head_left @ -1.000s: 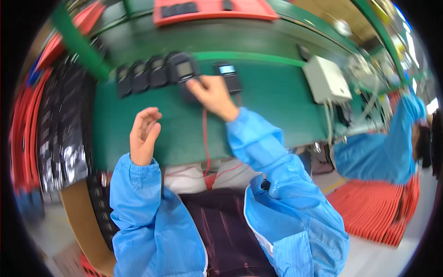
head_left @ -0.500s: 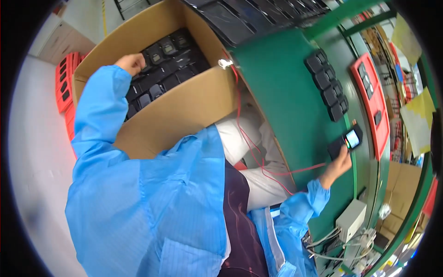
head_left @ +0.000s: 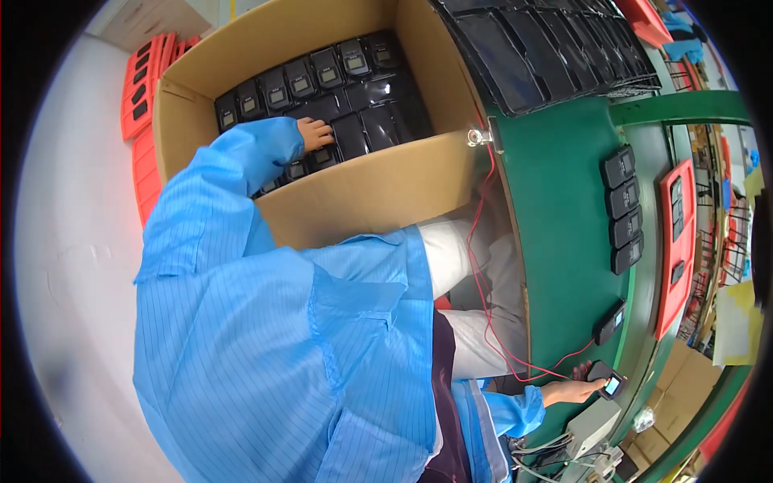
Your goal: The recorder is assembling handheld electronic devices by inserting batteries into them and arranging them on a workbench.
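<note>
Gripping boxy black plastic device [head_left: 605, 378]

A single head-worn fisheye view looks steeply down past the blue smock [head_left: 233, 330], which fills the close foreground below the open cardboard box [head_left: 378, 187]. It faces into the box from above, at middle range, and takes in the green surface [head_left: 555, 217] right of it.

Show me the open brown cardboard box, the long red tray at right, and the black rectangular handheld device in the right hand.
Open brown cardboard box [head_left: 374, 191], head view: near outer wall.
Long red tray [head_left: 671, 301], head view: bare lower part.
Black rectangular handheld device [head_left: 613, 386], head view: lit screen.
</note>
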Demonstrator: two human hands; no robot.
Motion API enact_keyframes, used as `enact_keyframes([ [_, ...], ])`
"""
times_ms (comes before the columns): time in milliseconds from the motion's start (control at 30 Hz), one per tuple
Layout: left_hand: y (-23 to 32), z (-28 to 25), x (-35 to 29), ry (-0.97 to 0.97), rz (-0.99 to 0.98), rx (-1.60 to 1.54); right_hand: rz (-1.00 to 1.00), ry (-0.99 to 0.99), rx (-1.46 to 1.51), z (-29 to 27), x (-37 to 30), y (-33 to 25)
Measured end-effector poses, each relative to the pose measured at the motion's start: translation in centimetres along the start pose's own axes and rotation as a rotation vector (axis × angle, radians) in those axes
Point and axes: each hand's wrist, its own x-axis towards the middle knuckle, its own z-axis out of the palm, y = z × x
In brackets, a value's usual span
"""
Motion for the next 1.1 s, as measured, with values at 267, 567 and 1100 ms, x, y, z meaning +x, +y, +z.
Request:
enact_keyframes([
  [267, -3.9, 7.4, 1.3, 0.231, 0.169, 0.116, -0.031, -0.027, -0.114, -0.2, 0.1, 0.8],
  [567, -2.4, -0.1, -5.1, -0.222, 0.182, 0.017, 0.043, -0.001, -0.032, -0.1, 0.9, 1.4],
  [1100, 2.9, -22.1, 0.0, 0.605, -0.786, -0.572, 0.156, -0.086, -0.001, -2.6, 2.6, 1.8],
])
